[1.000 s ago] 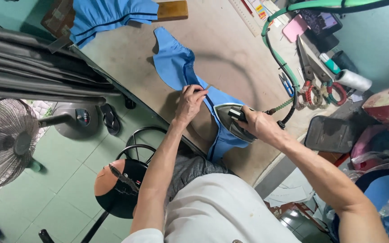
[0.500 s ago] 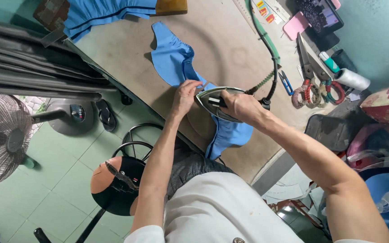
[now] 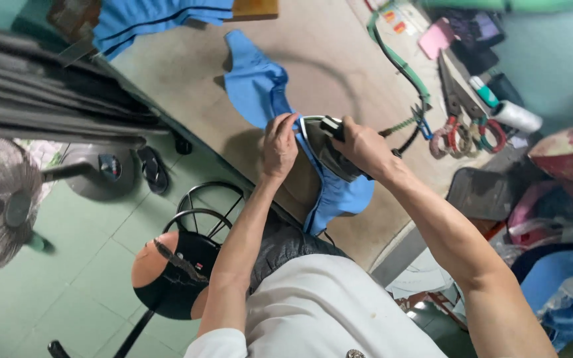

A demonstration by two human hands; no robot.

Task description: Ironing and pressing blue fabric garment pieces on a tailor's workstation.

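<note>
A blue cloth piece [image 3: 254,85] lies across the beige padded table [image 3: 339,59], one end hanging over the near edge. My right hand [image 3: 365,147] grips the black handle of a metal iron [image 3: 326,147] resting on the cloth. My left hand [image 3: 280,144] presses the cloth flat right beside the iron's nose, fingers curled on the fabric.
More blue fabric [image 3: 154,16] is piled at the table's far end. A green hose [image 3: 398,61], scissors [image 3: 451,93], coloured rings [image 3: 464,138] and a white spool [image 3: 517,116] lie along the right side. A fan [image 3: 4,205] and a round stool [image 3: 174,272] stand on the green floor.
The iron has slid along the cloth toward the far end, away from the overhanging part. My left hand moved ahead of it and stays on the fabric.
</note>
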